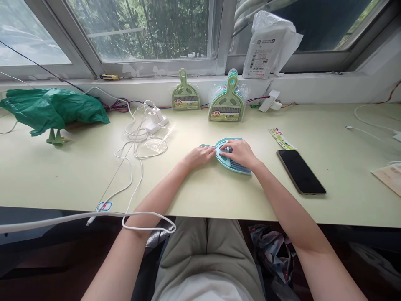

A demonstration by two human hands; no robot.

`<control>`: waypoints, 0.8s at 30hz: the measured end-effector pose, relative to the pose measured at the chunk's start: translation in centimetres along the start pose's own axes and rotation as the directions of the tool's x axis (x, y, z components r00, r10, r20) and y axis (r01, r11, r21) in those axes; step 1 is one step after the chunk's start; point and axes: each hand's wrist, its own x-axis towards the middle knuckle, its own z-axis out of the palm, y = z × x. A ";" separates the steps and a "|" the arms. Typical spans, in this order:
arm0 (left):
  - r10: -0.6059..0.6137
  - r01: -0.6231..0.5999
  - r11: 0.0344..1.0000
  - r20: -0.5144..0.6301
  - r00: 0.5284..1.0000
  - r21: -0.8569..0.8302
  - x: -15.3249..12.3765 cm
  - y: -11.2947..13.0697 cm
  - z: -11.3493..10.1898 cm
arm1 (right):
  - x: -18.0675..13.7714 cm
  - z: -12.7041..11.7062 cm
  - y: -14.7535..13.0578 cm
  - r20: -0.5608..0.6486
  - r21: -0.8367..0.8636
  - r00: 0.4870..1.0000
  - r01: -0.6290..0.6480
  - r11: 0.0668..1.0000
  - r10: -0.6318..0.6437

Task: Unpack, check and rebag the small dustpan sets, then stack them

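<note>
Fingers of my right hand, slightly apart, are resting on the blue dustpan, between front and back edges of the desk; my left hand's, together, are gripping its handle. Uneven pressing could be making it skid.

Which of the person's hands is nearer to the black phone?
Right. The right hand is on the wide part of the blue dustpan set, to the left of the black phone; the left hand is farther left, at the set's handle end.
</note>
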 end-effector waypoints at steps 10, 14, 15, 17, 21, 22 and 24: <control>-0.057 -0.005 0.977 -0.286 0.957 -0.211 -0.2 -1.4 -0.9 | 0.2 -0.8 1.5 -0.201 0.173 0.978 -0.015 0.985 0.050; -0.163 0.042 0.930 -0.309 0.937 -0.364 -0.6 -1.8 -0.7 | 0.3 -0.6 2.5 0.042 0.468 0.998 -0.068 0.881 0.054; -0.196 0.063 0.919 -0.312 0.930 -0.390 -0.7 -1.7 -0.7 | 0.3 -0.6 2.6 0.131 0.533 0.991 -0.105 0.839 0.041; -0.295 0.137 0.896 -0.337 0.894 -0.421 -0.5 -1.5 -0.6 | 0.1 -0.8 2.5 0.230 0.635 0.972 -0.183 0.751 0.043; -0.628 0.354 0.739 -0.395 0.670 -0.573 0.3 -1.0 -0.7 | 0.1 -0.9 1.6 0.227 0.789 0.955 -0.294 0.540 0.189; -0.705 0.368 0.654 -0.356 0.613 -0.660 0.5 -0.9 -0.9 | 0.2 -0.8 1.5 0.210 0.814 0.950 -0.301 0.497 0.233; -0.795 0.332 0.409 -0.153 0.587 -0.850 1.0 -0.8 -1.2 | 0.4 -0.4 1.4 0.157 0.847 0.936 -0.292 0.445 0.316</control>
